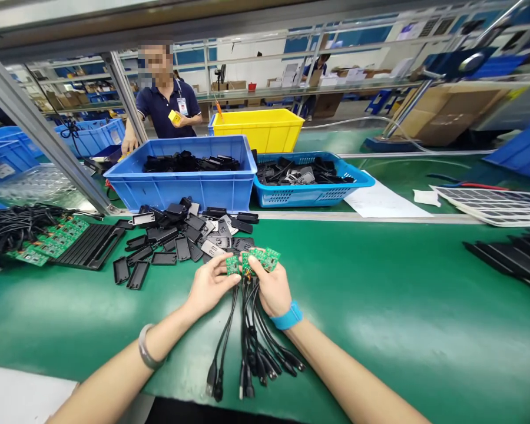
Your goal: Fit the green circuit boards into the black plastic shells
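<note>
My left hand pinches one small green circuit board between thumb and fingers. Close beside it, my right hand is closed around several more green circuit boards, its thumb across them. Black USB cables hang from the boards in both hands, their plugs pointing down toward the near edge of the bench. Just beyond my left hand lies a loose heap of black plastic case halves, some face up and some face down.
A blue bin and a blue basket of black cases stand behind the heap. At left, cabled boards rest by a black slotted tray. Black panels lie right. A person stands across the green bench.
</note>
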Tool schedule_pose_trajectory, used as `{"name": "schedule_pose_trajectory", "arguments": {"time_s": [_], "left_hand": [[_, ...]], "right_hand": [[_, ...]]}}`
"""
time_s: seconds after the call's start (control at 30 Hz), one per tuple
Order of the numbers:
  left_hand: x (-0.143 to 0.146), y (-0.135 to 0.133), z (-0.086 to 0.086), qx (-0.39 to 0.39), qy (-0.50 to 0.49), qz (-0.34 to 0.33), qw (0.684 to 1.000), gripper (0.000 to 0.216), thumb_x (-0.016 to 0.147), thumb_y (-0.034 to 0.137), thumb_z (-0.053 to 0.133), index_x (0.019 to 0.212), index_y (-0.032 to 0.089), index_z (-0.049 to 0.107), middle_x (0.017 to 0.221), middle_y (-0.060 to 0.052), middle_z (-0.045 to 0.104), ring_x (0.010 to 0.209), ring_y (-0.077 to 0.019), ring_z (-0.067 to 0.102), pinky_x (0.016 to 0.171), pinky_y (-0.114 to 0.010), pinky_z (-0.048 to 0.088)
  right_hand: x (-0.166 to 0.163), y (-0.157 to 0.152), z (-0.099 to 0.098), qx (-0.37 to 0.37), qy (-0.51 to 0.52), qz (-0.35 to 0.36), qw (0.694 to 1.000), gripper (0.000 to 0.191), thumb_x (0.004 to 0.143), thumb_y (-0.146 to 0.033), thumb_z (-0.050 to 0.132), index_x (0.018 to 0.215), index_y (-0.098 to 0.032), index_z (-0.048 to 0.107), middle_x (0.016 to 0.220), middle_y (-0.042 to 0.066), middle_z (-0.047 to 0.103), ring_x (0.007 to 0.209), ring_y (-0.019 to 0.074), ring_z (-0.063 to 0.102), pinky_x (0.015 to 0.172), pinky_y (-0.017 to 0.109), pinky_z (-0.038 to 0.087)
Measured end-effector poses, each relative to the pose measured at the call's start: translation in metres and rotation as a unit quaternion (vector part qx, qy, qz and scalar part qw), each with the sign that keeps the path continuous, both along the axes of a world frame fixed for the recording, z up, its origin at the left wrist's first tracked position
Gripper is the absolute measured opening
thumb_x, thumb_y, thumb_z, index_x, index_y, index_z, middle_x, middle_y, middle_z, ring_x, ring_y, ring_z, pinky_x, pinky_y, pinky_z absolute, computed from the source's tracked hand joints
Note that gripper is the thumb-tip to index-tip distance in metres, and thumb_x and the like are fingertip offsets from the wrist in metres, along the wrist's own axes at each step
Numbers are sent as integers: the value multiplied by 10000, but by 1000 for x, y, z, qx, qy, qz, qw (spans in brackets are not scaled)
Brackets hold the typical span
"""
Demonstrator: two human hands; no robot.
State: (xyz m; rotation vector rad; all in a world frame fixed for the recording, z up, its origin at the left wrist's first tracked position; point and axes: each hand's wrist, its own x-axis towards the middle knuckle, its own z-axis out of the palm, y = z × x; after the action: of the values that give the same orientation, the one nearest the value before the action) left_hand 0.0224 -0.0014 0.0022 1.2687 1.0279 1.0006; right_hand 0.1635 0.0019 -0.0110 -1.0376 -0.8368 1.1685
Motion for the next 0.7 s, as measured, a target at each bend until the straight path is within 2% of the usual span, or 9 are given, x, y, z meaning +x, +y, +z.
{"name": "schedule_pose_trajectory", "arguments": {"time_s": [0.07,0.13,0.23,0.33,0.43,0.5,0.6,0.7], "left_hand": [[0,-2,1,-18,-71,-15,997,610,713,332,766,1264,142,585,1263,-134,630,1193,-281,561,1018,-394,441],[1,-5,3,-5,-98,-44,994,615,739,320,752,1302,159,565,1402,-120,523,1328,-277,435,1125,-391,321],[4,-10,5,-2,-128,-104,986,719,773,315,728,1420,231,426,1504,-80,398,1401,-256,327,1167,-385,243],[6,-13,3,-4,-140,-116,983,878,688,302,804,1447,235,369,1488,-103,410,1398,-280,325,1153,-397,271],[5,-11,0,-37,-132,-78,988,835,650,321,827,1378,207,434,1330,-129,557,1242,-302,511,1049,-420,408],[2,-9,-2,-58,-123,-41,990,723,682,354,801,1307,194,475,1189,-113,627,1070,-270,610,934,-399,486],[-1,-6,-3,-42,-120,20,992,583,705,373,782,1193,182,528,1062,-69,643,934,-195,620,827,-309,505],[-2,-4,-2,-46,-136,32,989,582,678,395,795,1140,175,518,848,-2,605,691,-117,577,601,-229,480]], "right_hand": [[-1,-2,1,5,46,9,999,290,768,-418,698,942,-190,659,920,62,724,828,219,662,810,382,535],[-3,-6,0,16,39,25,999,312,789,-422,682,1004,-197,653,984,64,716,898,227,653,860,389,520],[-4,-13,-4,38,-45,53,997,330,856,-445,600,1086,-212,640,1099,73,674,1030,237,606,947,398,469],[-1,-14,-7,84,-168,55,981,350,891,-479,523,1104,-233,654,1199,85,581,1166,251,511,1049,410,376],[3,-12,-8,106,-242,73,962,397,894,-475,499,1199,-254,625,1232,86,520,1226,254,449,1089,407,330],[4,-12,-8,92,-249,94,959,452,883,-453,512,1283,-247,556,1196,91,528,1127,242,517,999,386,428],[3,-14,-7,68,-249,123,958,509,846,-444,571,1296,-216,508,1032,74,573,860,202,595,774,335,528],[4,-18,-9,73,-254,162,951,489,866,-459,538,1278,-199,497,960,62,604,808,192,617,754,327,531]]}}
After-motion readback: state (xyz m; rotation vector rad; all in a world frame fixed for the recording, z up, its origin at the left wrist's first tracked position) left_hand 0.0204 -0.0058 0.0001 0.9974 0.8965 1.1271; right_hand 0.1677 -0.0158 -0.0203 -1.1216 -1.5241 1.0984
